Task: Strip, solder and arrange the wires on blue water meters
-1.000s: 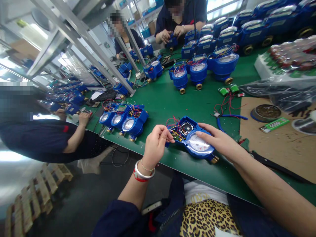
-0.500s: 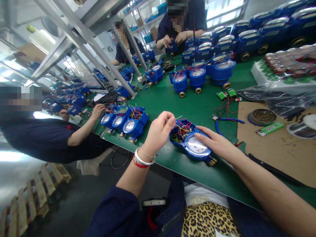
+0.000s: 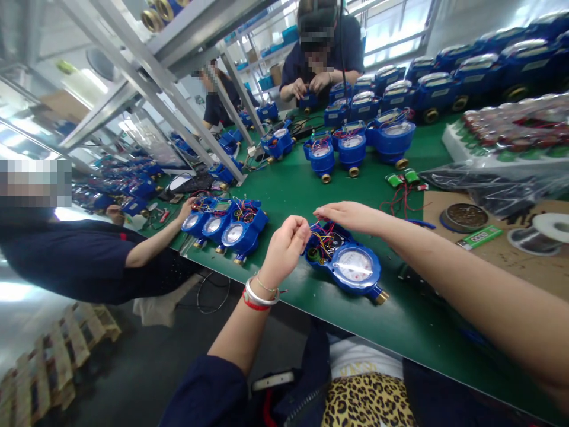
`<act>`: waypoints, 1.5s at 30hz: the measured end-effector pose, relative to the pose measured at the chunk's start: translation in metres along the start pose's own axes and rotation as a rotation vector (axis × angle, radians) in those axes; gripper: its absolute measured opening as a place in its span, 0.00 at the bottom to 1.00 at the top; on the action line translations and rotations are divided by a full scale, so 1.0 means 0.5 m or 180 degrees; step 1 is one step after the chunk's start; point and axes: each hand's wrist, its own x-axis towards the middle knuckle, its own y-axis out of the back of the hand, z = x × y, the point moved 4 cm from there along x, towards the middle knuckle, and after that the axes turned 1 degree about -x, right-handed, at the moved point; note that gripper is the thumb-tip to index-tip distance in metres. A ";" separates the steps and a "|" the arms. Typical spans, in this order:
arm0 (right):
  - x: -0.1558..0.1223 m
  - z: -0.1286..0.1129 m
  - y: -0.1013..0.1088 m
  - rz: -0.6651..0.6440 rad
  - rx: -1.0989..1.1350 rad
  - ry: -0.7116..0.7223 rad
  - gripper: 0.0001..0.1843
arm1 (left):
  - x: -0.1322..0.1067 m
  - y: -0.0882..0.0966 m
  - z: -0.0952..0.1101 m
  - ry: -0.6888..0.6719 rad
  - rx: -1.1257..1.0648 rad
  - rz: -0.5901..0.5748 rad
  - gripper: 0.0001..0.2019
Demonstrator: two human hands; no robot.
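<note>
A blue water meter lies on the green bench in front of me, its round clear dial facing up and its brass end towards me. Its wiring compartment is uncovered and full of red, yellow and white wires. At the compartment's left edge, my left hand is closed in a pinch on a thin wire. My right hand reaches over the far side of the compartment, fingers together and tips close to my left fingertips. What its fingertips hold is too small to make out.
Several blue meters stand to the left, beside a co-worker's hand. More meters line the back. On the right lie green batteries, a round tin, a solder spool and cardboard. Another person works across the bench.
My right hand has left the meter's dial and moved up and left to the compartment, beside my left fingertips. My left hand stays pinched, slightly lower. The pliers are now mostly hidden behind my right arm.
</note>
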 end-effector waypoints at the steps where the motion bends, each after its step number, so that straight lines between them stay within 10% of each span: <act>1: 0.001 -0.006 -0.005 -0.0041 -0.0033 0.0048 0.25 | -0.004 -0.001 -0.003 0.0017 0.0016 0.0015 0.11; 18: -0.187 0.016 -0.038 0.1744 0.0699 -0.0482 0.15 | -0.066 -0.015 -0.009 -0.0302 0.0513 0.0114 0.07; 32: -0.264 0.011 -0.068 0.1791 0.0373 -0.0468 0.15 | -0.084 -0.030 0.024 -0.1359 0.1727 -0.0077 0.09; 39: -0.385 0.028 0.034 0.2393 0.0562 -0.0647 0.15 | -0.085 -0.024 0.012 -0.1474 0.2570 0.0079 0.05; 45: -0.639 0.187 0.148 0.4313 0.1502 -0.1478 0.16 | -0.082 -0.017 -0.011 -0.1481 0.2702 0.0266 0.08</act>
